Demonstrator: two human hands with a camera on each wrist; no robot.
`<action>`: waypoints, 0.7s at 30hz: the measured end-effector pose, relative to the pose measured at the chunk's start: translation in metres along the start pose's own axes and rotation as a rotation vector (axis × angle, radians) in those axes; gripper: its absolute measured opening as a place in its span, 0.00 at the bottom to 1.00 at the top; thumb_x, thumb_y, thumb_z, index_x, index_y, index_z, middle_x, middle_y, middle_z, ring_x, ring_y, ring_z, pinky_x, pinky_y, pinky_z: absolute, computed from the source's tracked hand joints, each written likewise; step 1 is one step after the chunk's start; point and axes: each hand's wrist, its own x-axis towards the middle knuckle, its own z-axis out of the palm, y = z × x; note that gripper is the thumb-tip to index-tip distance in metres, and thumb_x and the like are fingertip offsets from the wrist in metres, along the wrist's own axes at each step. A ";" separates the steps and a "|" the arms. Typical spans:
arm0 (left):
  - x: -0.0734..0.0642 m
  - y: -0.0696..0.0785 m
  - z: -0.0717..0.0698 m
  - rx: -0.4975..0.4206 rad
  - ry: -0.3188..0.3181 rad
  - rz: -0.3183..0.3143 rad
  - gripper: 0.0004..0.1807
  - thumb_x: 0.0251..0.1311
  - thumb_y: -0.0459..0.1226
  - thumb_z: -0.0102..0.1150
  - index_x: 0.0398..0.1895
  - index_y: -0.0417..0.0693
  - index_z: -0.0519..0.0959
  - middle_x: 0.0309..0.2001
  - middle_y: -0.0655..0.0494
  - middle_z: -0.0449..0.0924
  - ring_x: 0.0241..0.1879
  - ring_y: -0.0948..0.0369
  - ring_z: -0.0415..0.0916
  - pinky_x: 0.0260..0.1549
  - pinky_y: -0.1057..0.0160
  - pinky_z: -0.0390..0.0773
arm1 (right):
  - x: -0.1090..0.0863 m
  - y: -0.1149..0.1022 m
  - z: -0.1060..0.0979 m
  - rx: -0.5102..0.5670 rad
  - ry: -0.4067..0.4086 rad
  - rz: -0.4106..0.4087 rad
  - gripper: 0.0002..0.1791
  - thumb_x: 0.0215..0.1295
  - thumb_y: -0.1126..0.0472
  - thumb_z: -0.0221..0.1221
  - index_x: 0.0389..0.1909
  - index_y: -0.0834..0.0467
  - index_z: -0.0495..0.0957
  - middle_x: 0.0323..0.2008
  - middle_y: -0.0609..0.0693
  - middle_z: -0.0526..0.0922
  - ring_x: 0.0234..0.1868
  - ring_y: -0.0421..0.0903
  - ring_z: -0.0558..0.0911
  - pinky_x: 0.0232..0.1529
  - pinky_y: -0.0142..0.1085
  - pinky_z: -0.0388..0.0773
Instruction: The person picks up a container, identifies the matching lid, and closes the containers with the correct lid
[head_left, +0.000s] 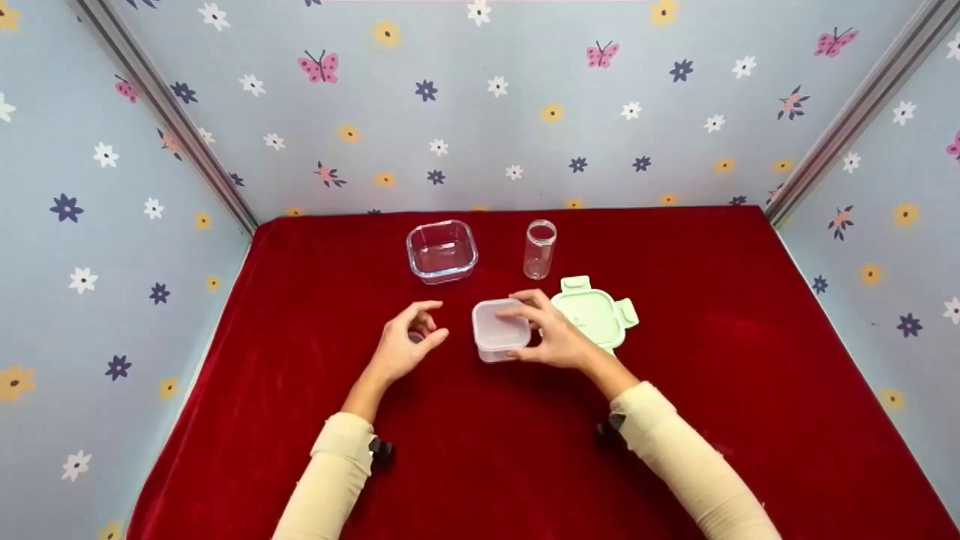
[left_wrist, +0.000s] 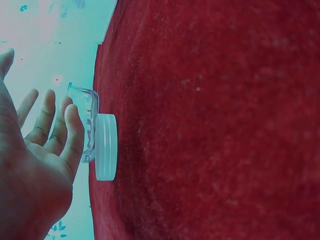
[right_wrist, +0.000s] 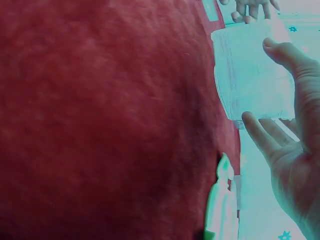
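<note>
My right hand (head_left: 551,334) grips a small square frosted plastic container (head_left: 499,337) from its right side, thumb at the near side and fingers toward the far side. In the right wrist view the thumb and fingertips lie on the container's walls (right_wrist: 255,75). To its left, my left hand (head_left: 405,343) is held with fingers loosely bent and nothing between them. Beside that hand, in the left wrist view, a round whitish screw lid (left_wrist: 106,147) lies on the cloth; in the head view the hand mostly hides it.
A square glass container (head_left: 442,277) stands at the back, with an upright clear jar (head_left: 538,262) to its right. A pale green clip lid (head_left: 596,319) lies just behind and right of my right hand. Red cloth (head_left: 480,465) covers the table; patterned walls enclose it.
</note>
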 end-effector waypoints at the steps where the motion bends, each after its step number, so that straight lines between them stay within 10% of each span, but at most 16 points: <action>1: 0.000 0.000 0.000 -0.001 0.001 -0.001 0.27 0.68 0.32 0.77 0.68 0.36 0.83 0.40 0.38 0.84 0.38 0.65 0.79 0.43 0.69 0.82 | 0.000 -0.001 -0.002 -0.006 0.006 -0.003 0.33 0.61 0.62 0.82 0.68 0.57 0.86 0.73 0.69 0.73 0.70 0.62 0.79 0.56 0.52 0.94; 12: 0.000 -0.001 -0.005 0.019 0.001 0.012 0.28 0.68 0.33 0.78 0.69 0.37 0.83 0.41 0.39 0.84 0.39 0.64 0.80 0.44 0.68 0.84 | -0.002 0.003 -0.023 -0.035 0.060 0.002 0.33 0.62 0.61 0.81 0.69 0.55 0.85 0.73 0.69 0.72 0.72 0.63 0.79 0.58 0.47 0.92; 21: -0.003 -0.001 -0.012 -0.030 -0.002 -0.017 0.27 0.68 0.32 0.78 0.69 0.39 0.83 0.42 0.37 0.82 0.37 0.63 0.79 0.30 0.71 0.81 | -0.007 0.008 -0.042 -0.039 0.086 0.043 0.32 0.65 0.63 0.80 0.70 0.55 0.84 0.77 0.69 0.70 0.76 0.68 0.76 0.56 0.61 0.93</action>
